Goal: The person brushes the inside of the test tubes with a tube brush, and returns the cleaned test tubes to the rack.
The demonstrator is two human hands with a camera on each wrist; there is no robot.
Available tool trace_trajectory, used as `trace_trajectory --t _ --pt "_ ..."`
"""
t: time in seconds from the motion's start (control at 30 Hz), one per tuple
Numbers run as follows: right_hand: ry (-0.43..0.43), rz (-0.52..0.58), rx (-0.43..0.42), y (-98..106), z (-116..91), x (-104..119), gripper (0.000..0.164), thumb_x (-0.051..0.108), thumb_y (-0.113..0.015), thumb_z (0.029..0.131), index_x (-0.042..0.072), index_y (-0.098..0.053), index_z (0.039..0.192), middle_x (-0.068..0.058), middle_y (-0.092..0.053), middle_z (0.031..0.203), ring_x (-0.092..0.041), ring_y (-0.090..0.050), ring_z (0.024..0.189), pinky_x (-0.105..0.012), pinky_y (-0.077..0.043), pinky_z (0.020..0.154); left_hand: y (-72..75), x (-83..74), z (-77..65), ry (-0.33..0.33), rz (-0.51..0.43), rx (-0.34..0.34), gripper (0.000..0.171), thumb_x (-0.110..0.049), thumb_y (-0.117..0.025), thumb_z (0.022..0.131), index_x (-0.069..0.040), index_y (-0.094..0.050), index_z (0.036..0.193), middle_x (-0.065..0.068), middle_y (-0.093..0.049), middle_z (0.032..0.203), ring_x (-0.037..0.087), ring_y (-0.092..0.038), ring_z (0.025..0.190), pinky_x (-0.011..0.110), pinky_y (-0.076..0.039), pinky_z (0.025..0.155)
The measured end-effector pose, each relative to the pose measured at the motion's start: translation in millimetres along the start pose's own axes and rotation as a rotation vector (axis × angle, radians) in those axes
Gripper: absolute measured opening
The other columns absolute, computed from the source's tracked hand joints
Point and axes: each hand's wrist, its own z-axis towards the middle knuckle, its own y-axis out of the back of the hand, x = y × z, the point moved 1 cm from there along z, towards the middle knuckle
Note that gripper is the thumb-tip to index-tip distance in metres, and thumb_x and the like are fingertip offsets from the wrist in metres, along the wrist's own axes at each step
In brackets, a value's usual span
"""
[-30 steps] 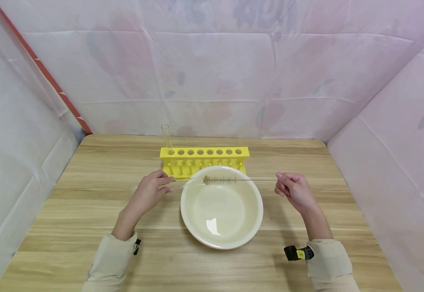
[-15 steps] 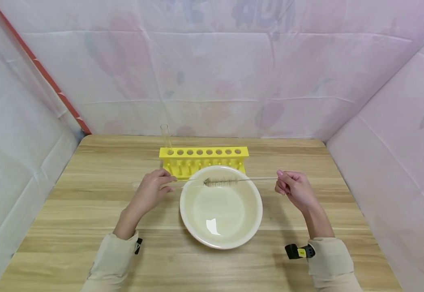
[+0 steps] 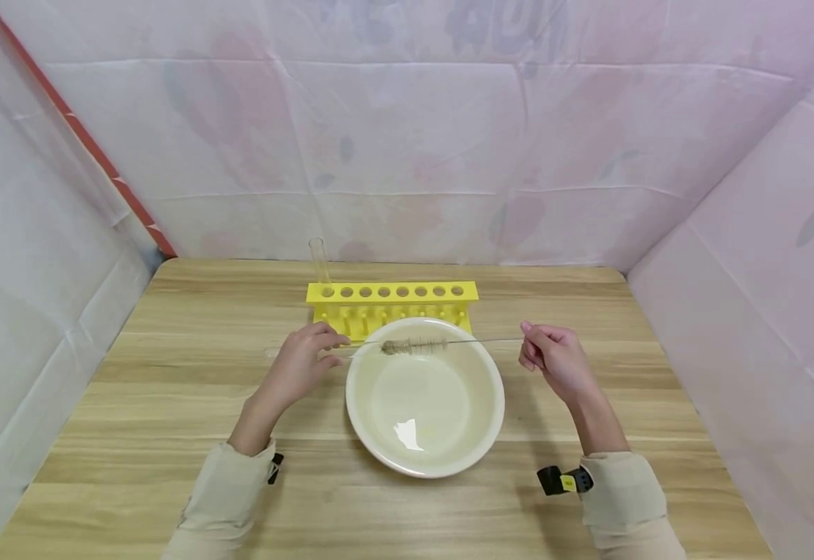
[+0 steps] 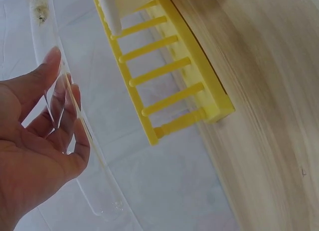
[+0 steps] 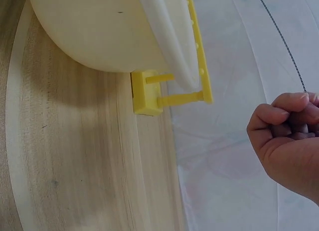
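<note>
My left hand [image 3: 303, 362] pinches a clear glass test tube [image 4: 94, 183] between thumb and fingers, its rounded end pointing left. Inside the tube's other part shows the bristle tip of a test tube brush [image 3: 414, 347]. The tube's mouth is hard to make out in the head view. Over on the right, my right hand [image 3: 559, 359] grips the brush's thin twisted-wire handle [image 5: 283, 38] with curled fingers. Tube and brush lie roughly in line, held above the far part of a cream basin [image 3: 424, 463], which seems to hold water.
Behind the basin stands a yellow test tube rack [image 3: 393, 292], partly hidden by it. Another clear test tube [image 3: 319, 260] stands upright in its leftmost hole. The wooden table [image 3: 393, 521] is bounded by fabric walls [image 3: 407, 155] at the back and sides.
Over the last half second both hands shift slightly: the left hand to the right with the tube, the right hand to the left. The bristles move a little left. Rack and basin stay put.
</note>
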Motion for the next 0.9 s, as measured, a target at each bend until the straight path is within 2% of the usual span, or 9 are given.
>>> trace_trajectory --t 0.17,0.33,0.47,0.7,0.9 --pt "-0.025 0.018 -0.047 -2.7 0.6 0.0 0.046 0.016 -0.046 0.097 0.002 -0.037 0.054 -0.001 -0.031 0.051 -0.012 -0.038 0.047 -0.022 -0.036 0.048 0.5 -0.7 -0.5 0.062 -0.006 0.031 0.024 -0.001 -0.075 0.072 -0.002 -0.069 0.095 0.008 -0.062 0.088 0.023 -0.058 0.079 0.037 -0.048 0.069" --pt "-0.026 0.042 -0.05 -3.4 -0.1 -1.3 0.045 0.02 -0.047 0.096 0.003 -0.036 0.056 -0.001 -0.033 0.052 -0.012 -0.037 0.047 -0.022 -0.036 0.048 0.3 -0.3 -1.3 0.109 -0.021 0.044 0.022 -0.003 -0.075 0.073 -0.001 -0.068 0.094 0.008 -0.063 0.09 0.023 -0.057 0.081 0.041 -0.045 0.074" --pt "-0.019 0.047 -0.025 -2.5 -1.2 -1.6 0.043 0.02 -0.047 0.096 0.003 -0.038 0.058 -0.001 -0.035 0.053 -0.013 -0.037 0.049 -0.022 -0.036 0.049 0.9 -0.7 -1.3 0.108 -0.031 0.038 0.022 -0.003 -0.075 0.073 0.0 -0.068 0.093 0.009 -0.063 0.091 0.023 -0.057 0.081 0.041 -0.045 0.074" --pt "-0.043 0.036 -0.007 -0.3 -2.5 -0.8 0.039 0.022 -0.048 0.096 0.004 -0.051 0.061 -0.001 -0.045 0.056 -0.013 -0.044 0.049 -0.021 -0.038 0.049 1.6 -1.6 -2.2 0.088 -0.033 0.033 0.022 -0.002 -0.075 0.072 -0.001 -0.067 0.092 0.007 -0.063 0.09 0.022 -0.057 0.081 0.04 -0.045 0.074" --pt "-0.044 0.001 0.001 2.0 -2.7 0.1 0.041 0.024 -0.048 0.096 0.003 -0.051 0.06 -0.001 -0.045 0.054 -0.013 -0.043 0.048 -0.02 -0.037 0.048 2.1 -2.5 -2.1 0.09 -0.031 0.04 0.022 -0.002 -0.075 0.072 -0.001 -0.067 0.092 0.007 -0.063 0.091 0.022 -0.057 0.082 0.041 -0.045 0.075"
